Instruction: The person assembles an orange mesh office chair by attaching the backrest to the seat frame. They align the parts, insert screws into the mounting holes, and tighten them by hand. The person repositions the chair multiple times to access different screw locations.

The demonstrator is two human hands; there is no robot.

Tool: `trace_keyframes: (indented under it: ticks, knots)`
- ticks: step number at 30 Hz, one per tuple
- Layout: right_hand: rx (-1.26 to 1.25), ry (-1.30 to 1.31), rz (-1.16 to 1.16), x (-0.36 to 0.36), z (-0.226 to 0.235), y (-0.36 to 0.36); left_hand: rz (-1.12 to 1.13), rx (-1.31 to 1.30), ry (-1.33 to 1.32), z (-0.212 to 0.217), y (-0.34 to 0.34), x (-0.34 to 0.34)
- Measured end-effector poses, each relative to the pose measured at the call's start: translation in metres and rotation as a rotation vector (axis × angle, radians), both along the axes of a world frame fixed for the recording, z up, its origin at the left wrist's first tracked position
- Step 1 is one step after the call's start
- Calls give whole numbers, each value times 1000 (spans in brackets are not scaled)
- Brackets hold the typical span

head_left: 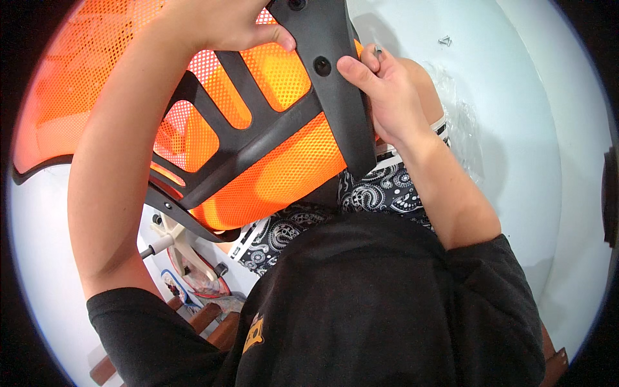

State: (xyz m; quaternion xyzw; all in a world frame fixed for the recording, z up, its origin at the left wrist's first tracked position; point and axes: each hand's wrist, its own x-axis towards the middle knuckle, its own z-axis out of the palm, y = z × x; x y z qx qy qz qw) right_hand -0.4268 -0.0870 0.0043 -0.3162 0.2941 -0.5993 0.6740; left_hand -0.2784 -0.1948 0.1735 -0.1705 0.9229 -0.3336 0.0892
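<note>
A person in a black T-shirt [361,303] has a chair backrest [277,158] across the lap, over black-and-white patterned shorts [380,190]. The backrest fills the far left and middle of the scene: orange mesh behind a black ribbed frame, lying at a slant, with a broad black upright bar [334,97] along its right side. A round hole [322,66] shows in that bar.

The left hand [235,24] is at the far side, its thumb stretched out to the left edge of the bar. Its other fingers are out of my sight, so I can't tell whether it grips the frame. The right hand [394,93] is just beside the bar's right edge, fingers curled in and closed on a small metal piece [378,51] that pokes up between them; its thumb points toward the hole.

Farther right, a few loose screws [445,41] lie together on a pale surface [516,129], with crumpled clear plastic [465,126] nearer, behind the right forearm. Near left, past the backrest's lower edge, there's a cream-white legged part [193,255] with a grey rod [157,246], and brown wooden slats [207,320] nearer still.
</note>
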Motion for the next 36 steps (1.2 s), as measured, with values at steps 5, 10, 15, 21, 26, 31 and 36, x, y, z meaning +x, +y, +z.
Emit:
trace_keyframes:
  ticks: [5,10,15,21,26,31,36]
  knots:
    - [-19,-97,33,-2,2,0,40,72,6,3,0,-1]
    - [3,-85,27,-3,5,1,-23,53,54,0,-6,6]
    - [-7,-82,29,-4,2,0,-63,-38,21,1,-3,4]
    - [-21,-95,19,-4,4,0,-28,12,42,3,-2,3]
    - [88,-323,-56,-4,11,-3,-36,12,45,-2,-9,9]
    - [130,-368,-234,-37,18,-17,-19,25,22,0,-6,6]
    - [173,-168,-709,-146,-37,-73,-22,69,28,6,-4,5]
